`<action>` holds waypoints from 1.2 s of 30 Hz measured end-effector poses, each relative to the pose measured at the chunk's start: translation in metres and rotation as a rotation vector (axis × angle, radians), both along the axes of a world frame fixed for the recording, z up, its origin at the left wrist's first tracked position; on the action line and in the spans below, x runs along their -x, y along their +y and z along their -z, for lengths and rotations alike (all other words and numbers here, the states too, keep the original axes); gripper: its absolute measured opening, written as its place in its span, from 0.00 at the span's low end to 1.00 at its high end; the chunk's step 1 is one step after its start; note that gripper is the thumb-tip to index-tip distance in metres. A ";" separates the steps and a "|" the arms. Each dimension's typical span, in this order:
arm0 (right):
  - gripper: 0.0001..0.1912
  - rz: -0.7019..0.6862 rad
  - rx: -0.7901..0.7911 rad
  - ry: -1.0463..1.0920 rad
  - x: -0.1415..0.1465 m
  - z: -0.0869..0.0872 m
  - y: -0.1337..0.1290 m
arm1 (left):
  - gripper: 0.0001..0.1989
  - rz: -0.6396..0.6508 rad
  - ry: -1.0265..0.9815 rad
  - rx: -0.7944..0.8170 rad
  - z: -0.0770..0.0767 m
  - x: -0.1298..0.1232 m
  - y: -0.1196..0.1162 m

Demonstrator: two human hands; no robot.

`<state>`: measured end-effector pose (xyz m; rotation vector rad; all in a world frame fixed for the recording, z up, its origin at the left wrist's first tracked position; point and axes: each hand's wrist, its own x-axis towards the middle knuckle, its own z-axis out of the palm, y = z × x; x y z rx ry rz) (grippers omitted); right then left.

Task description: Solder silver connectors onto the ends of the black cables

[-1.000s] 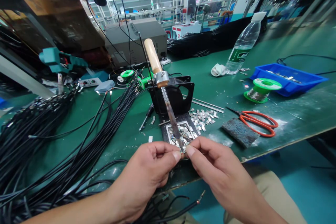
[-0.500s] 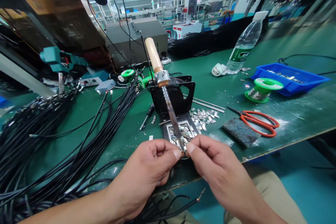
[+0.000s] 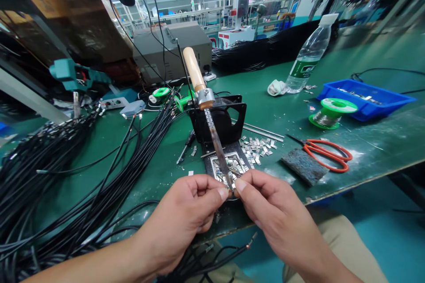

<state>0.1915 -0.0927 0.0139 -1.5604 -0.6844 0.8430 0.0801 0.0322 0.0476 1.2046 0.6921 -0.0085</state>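
Note:
A soldering iron (image 3: 217,143) with a wooden handle (image 3: 194,67) slants down over a black fan (image 3: 221,126), its tip between my two hands. My left hand (image 3: 191,210) is pinched close to the tip from the left. From the right, my right hand (image 3: 272,212) pinches at the same spot, almost touching the left fingertips. What the fingers hold is too small and covered to name. Just beyond them is a metal plate (image 3: 243,155) with small silver pieces (image 3: 215,166) on it. More silver pieces (image 3: 259,149) lie to its right.
Black cables (image 3: 133,159) spread over the left side. On the right are orange-handled scissors (image 3: 347,154), a dark abrasive block (image 3: 303,166), a solder spool (image 3: 332,112), a blue tray (image 3: 368,108) and a water bottle (image 3: 307,57). A screwdriver (image 3: 186,146) lies left of the fan.
Both hands stay pinched at the iron's tip with barely any movement. The cable ends below them have shifted slightly upward and left.

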 end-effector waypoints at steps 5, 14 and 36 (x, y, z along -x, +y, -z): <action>0.20 -0.004 0.002 0.000 0.000 0.000 -0.001 | 0.17 0.023 0.006 -0.011 0.000 0.001 0.000; 0.20 0.000 0.001 -0.040 0.000 -0.002 -0.002 | 0.18 0.038 0.018 -0.021 0.000 0.002 0.000; 0.21 -0.006 -0.016 0.017 0.000 0.002 -0.002 | 0.23 0.014 0.017 -0.016 -0.002 0.001 0.001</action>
